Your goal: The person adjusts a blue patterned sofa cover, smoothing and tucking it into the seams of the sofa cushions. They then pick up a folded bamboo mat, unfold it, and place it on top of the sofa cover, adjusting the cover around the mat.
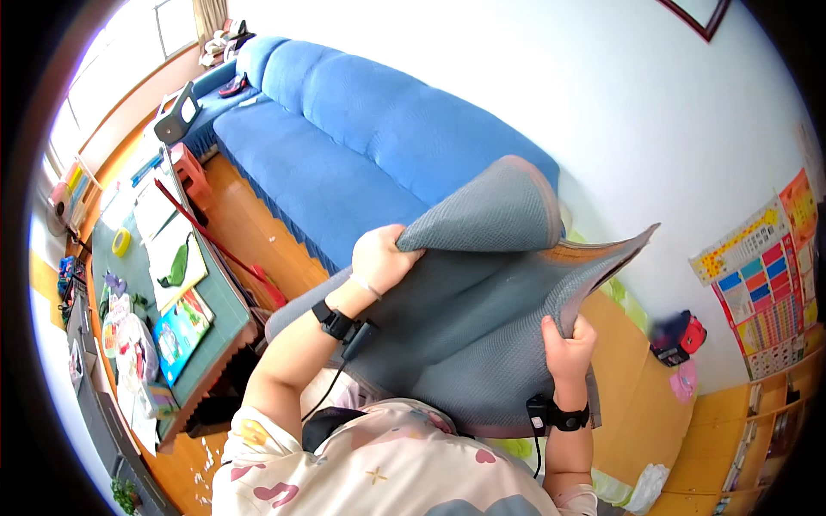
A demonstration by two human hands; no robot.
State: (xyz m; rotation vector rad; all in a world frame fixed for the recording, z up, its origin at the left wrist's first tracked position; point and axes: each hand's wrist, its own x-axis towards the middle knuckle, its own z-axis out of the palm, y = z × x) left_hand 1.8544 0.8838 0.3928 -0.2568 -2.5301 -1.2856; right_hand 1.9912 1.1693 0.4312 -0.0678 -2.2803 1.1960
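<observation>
A large grey textured mat (452, 322) with a lighter bound edge is held up in front of my body, its sides curling. My left hand (387, 258) grips its upper edge near the middle, where a flap folds over and shows a finely ribbed face. My right hand (570, 342) clasps the right edge between thumb and fingers, and the corner beyond it points up and to the right. A brownish patch of the mat's other face shows between the two curls. Both wrists wear black straps with small devices and cables.
A long blue sofa (335, 161) stands beyond the mat along the white wall. On the left, a green-topped table (226, 322) bears papers, books, yellow tape (120, 242) and plastic bags. A red stool (188, 173) is beside it. A round wooden tabletop (632, 374) lies at right, near shelves (761, 445).
</observation>
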